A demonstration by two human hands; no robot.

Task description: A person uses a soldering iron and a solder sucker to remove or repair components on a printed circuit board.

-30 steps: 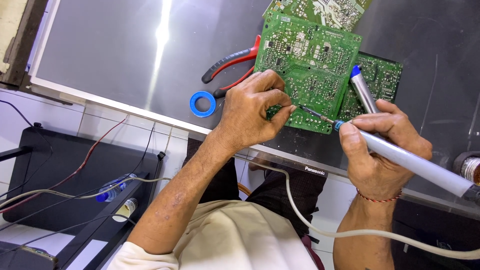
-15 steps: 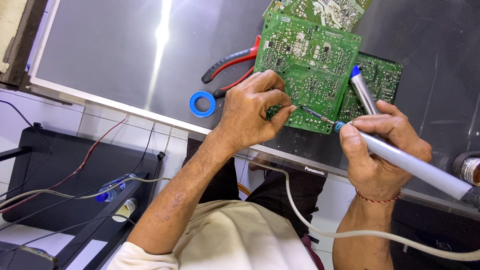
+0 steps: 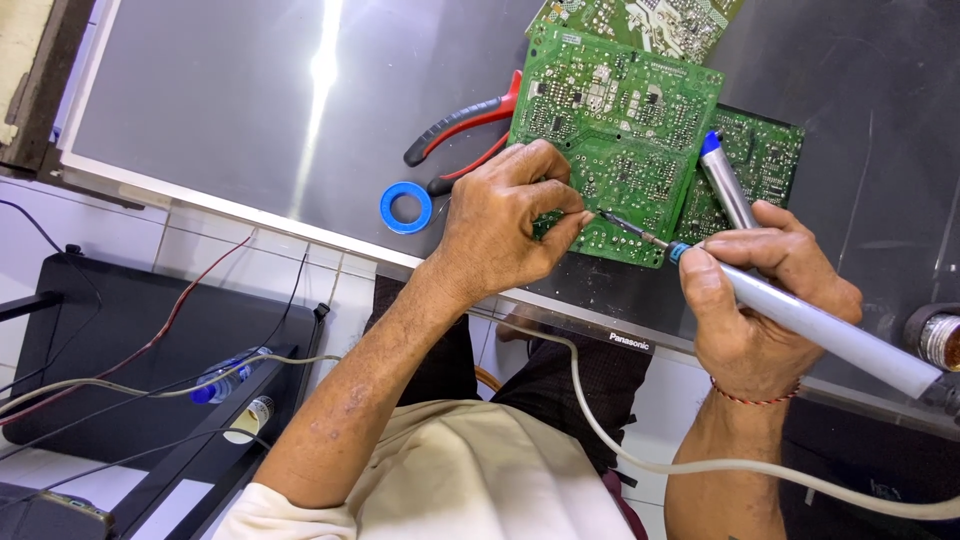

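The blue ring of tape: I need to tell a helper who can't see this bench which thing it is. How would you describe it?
Start at the large grey flat panel lying face up on the bench. Near its front edge, just left of the left hand and below the red-handled pliers, lies a small blue ring of tape. It is the only round, blue, flat thing with a hole there.

A flat grey panel with a pale frame [image 3: 230, 130] serves as the work surface. On it lie green circuit boards [image 3: 620, 120], red-handled pliers [image 3: 465, 125], a blue tape ring [image 3: 406, 208] and a blue-capped metal tube [image 3: 725, 185].
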